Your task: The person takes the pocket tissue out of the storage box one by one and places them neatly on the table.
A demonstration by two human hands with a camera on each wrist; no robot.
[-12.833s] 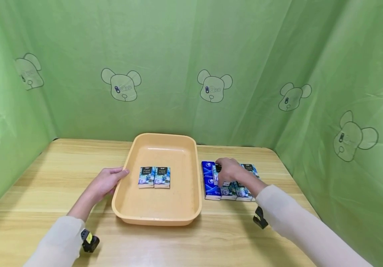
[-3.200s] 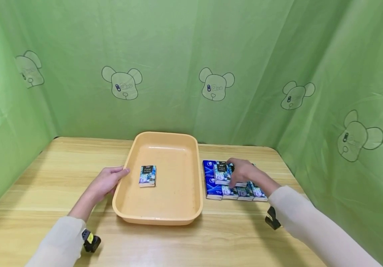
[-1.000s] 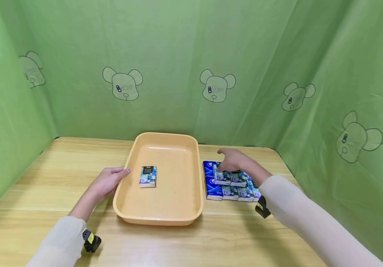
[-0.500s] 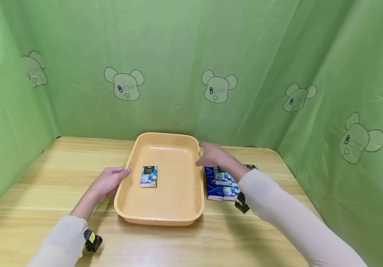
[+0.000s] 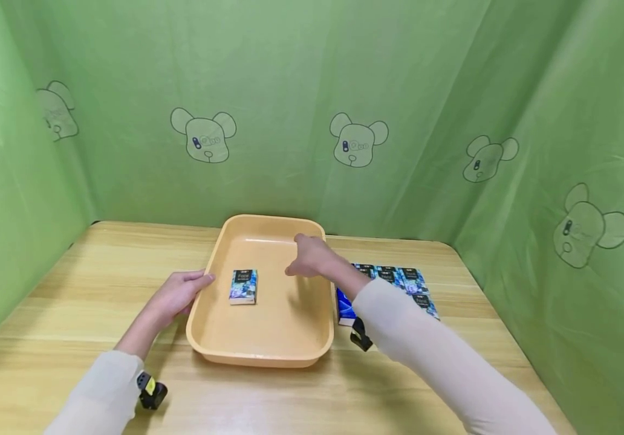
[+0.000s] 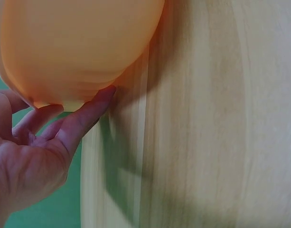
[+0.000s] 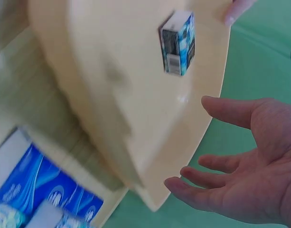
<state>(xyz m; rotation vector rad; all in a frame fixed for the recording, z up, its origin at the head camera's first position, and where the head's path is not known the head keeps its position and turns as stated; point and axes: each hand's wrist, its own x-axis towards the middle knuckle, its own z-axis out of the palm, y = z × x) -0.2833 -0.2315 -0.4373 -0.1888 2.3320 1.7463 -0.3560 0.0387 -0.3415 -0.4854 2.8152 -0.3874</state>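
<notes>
A peach plastic tray (image 5: 260, 362) rests on the table in the head view. My left hand (image 5: 181, 293) grips its left rim, thumb over the edge and fingers (image 6: 90, 114) against the outer wall. One small tissue pack (image 5: 243, 287) with a black-and-floral wrapper lies left of centre inside the tray. Over the tray's right side hovers my right hand (image 5: 311, 257), apart from the pack. Its fingers are spread and hold nothing in the right wrist view, where the pack (image 7: 177, 42) shows beyond the thumb.
Right of the tray lie several floral tissue packs (image 5: 412, 281), some stacked on others, beside blue tissue packs (image 5: 346, 309). My right sleeve (image 5: 399, 314) partly hides them. A green curtain (image 5: 279, 121) encloses the table (image 5: 100, 272) at the back and sides.
Two packs lay in the tray at first; one is there now. My right hand set a pack onto the floral ones at right, released it, then moved left over the tray. The left hand stayed.
</notes>
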